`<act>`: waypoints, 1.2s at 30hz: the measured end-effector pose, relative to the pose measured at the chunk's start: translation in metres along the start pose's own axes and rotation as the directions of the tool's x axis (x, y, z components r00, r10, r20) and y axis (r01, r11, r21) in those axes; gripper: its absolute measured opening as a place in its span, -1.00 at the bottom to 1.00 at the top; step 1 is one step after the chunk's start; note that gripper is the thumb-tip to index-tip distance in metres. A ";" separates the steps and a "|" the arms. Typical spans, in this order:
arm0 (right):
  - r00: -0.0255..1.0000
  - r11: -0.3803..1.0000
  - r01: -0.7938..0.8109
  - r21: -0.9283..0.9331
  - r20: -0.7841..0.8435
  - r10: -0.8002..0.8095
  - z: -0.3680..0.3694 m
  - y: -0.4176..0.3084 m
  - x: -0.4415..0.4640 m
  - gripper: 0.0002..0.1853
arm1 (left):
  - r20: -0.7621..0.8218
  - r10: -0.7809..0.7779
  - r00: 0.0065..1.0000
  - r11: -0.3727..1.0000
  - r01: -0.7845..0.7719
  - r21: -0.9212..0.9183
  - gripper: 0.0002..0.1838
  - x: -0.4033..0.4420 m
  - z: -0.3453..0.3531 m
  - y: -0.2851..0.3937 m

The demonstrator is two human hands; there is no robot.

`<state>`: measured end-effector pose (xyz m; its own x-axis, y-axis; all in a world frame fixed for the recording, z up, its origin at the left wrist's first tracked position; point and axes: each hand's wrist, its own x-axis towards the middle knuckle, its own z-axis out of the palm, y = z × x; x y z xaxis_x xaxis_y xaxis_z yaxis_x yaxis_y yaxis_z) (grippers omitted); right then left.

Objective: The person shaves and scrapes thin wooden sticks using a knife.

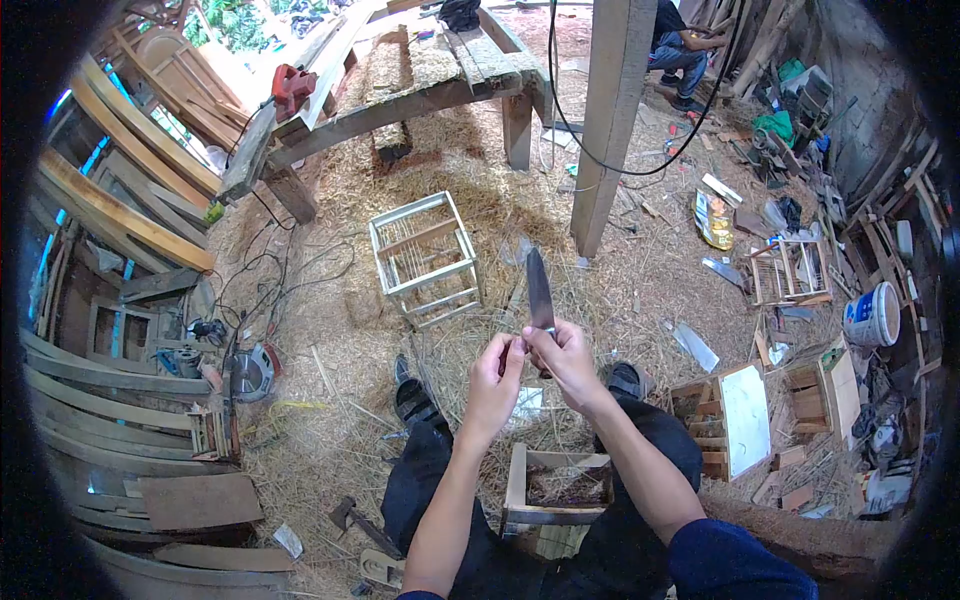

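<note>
A knife (540,290) with a wide dark blade points up and away, its handle in my right hand (567,362), whose fingers are wrapped round it. My left hand (497,375) is closed just beside it, thumb and fingers pinched together near the base of the blade. Whatever the left fingers pinch is too small to make out. Between my legs stands a small wooden frame (516,480), below both hands. Farther off, a slatted wooden cage-like frame (425,258) rests on the straw-covered ground.
A wooden workbench (400,110) with a red tool (292,90) stands ahead, beside a post (612,130). Curved boards line the left, near a circular saw (253,372). A hatchet (345,513) lies lower left. At right are a white bucket (873,315) and, farther back, a crouching person (685,55).
</note>
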<state>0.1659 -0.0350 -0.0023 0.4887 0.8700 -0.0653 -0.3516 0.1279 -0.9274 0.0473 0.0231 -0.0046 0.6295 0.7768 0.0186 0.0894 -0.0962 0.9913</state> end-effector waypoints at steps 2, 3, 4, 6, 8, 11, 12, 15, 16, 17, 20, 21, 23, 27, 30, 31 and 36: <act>0.999 0.999 -0.027 0.035 0.031 0.026 -0.004 0.007 0.000 -0.83 | -0.036 0.011 0.999 1.000 -0.011 0.004 -0.73 0.000 0.001 0.001; 0.998 0.998 -0.041 0.052 0.048 0.039 -0.006 0.009 0.001 -0.82 | -0.056 0.016 0.998 1.000 -0.016 0.007 -0.73 0.001 0.001 0.001; 0.997 0.996 -0.053 0.073 0.058 0.049 -0.006 0.010 0.002 -0.82 | -0.074 0.024 0.997 0.999 -0.020 0.049 -0.73 0.001 0.001 0.002; 0.995 0.990 -0.077 0.116 0.077 0.068 -0.008 0.012 0.003 -0.83 | -0.106 0.040 0.994 0.990 -0.025 0.135 -0.73 0.002 0.001 0.004; 0.999 0.989 -0.034 0.145 0.030 0.030 -0.001 0.018 0.002 -0.85 | -0.148 0.073 0.986 0.983 -0.045 0.181 -0.73 0.002 0.003 0.003; 0.999 0.989 0.025 0.147 -0.031 -0.020 0.003 0.007 -0.003 -0.87 | -0.292 0.018 0.956 0.985 0.032 0.167 -0.70 0.010 -0.002 -0.007; 0.998 0.989 0.041 0.140 -0.045 -0.035 0.003 0.000 -0.005 -0.88 | -0.355 -0.018 0.935 0.987 0.074 0.145 -0.69 0.015 -0.008 -0.013; 0.992 0.986 0.126 0.106 0.004 -0.127 -0.010 -0.007 -0.010 -0.87 | -0.447 -0.009 0.894 0.995 0.052 0.085 -0.65 0.037 -0.036 -0.027; 0.993 0.993 0.113 0.022 -0.050 -0.112 -0.013 -0.006 -0.005 -0.81 | -0.395 -0.009 0.919 0.999 0.028 0.042 -0.65 0.040 -0.039 -0.028; 0.991 0.988 0.101 -0.120 -0.074 -0.110 -0.016 -0.008 -0.001 -0.79 | -0.337 -0.043 0.941 0.999 0.035 -0.030 -0.65 0.037 -0.035 -0.028; 0.975 0.885 0.071 -0.460 -0.155 -0.159 -0.019 -0.014 0.013 -0.70 | -0.172 -0.083 0.982 0.984 0.053 -0.172 -0.65 0.022 -0.018 -0.016; 0.974 0.868 0.056 -0.493 -0.165 -0.157 -0.019 -0.015 0.015 -0.70 | -0.146 -0.079 0.986 0.983 0.053 -0.174 -0.65 0.023 -0.013 -0.013; 0.974 0.827 0.021 -0.562 -0.174 -0.143 -0.018 -0.020 0.017 -0.70 | -0.107 -0.080 0.991 0.981 0.059 -0.187 -0.65 0.021 -0.005 -0.006; 0.987 0.908 0.082 -0.410 -0.091 -0.130 -0.012 -0.021 0.024 -0.78 | 0.002 -0.102 0.995 0.968 0.099 -0.229 -0.67 0.028 0.006 -0.006; 0.988 0.954 0.138 -0.267 -0.027 -0.150 -0.016 -0.007 0.033 -0.80 | -0.012 -0.091 0.996 0.985 0.089 -0.146 -0.68 0.033 0.009 -0.005; 0.988 0.954 0.145 -0.264 -0.018 -0.155 -0.018 -0.006 0.035 -0.80 | -0.016 -0.077 0.997 0.988 0.074 -0.134 -0.67 0.034 0.010 -0.005; 0.949 0.937 0.177 -0.301 -0.200 -0.243 -0.023 -0.025 0.047 -0.79 | 0.058 -0.037 0.998 0.999 0.039 -0.027 -0.66 0.038 0.001 -0.008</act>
<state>0.2157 -0.0084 0.0093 0.7092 0.6992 0.0899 -0.0030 0.1305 -0.9914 0.0713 0.0525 -0.0118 0.6697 0.7422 -0.0256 0.0926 -0.0492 0.9945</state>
